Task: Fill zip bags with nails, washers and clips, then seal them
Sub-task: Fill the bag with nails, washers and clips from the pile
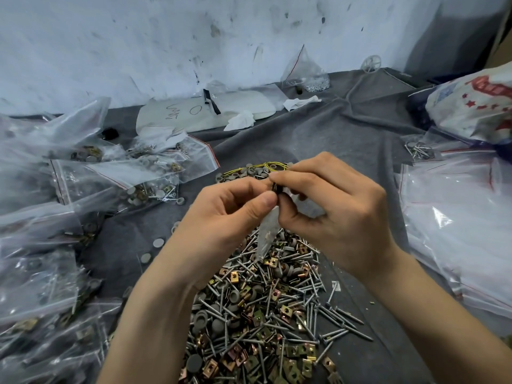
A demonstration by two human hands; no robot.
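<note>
A grey cloth [318, 139] covers the surface. The heap of nails, washers and clips [263, 314] lies on it straight below the fingers and runs back toward the person. Left of the fingers is a spread of filled bags [116, 173]. To their right is a stack of flat bags [457, 217] that look empty.

The left hand [230, 214] and the right hand [338, 206] meet above the far end of the heap. Both sets of fingers [291, 176] are curled and pinch the top of one small clear zip bag [266, 234]. Neither hand is nearer, since the mouth sits right between the two sets of fingertips. A small dark thing shows at the pinch, but what it is cannot be told.

The zip bag hangs from the fingers with its long axis close to upright, leaning a little toward the left hand. Its mouth is up at the fingertips and its narrow bottom corner points down at the heap, just above the nails or brushing them. It looks slim and crumpled, so its fill cannot be judged. The step in hand is probably working the mouth, whether opening or pressing it closed, and that calls for a pull or a squeeze across the bag's top edge.
</note>
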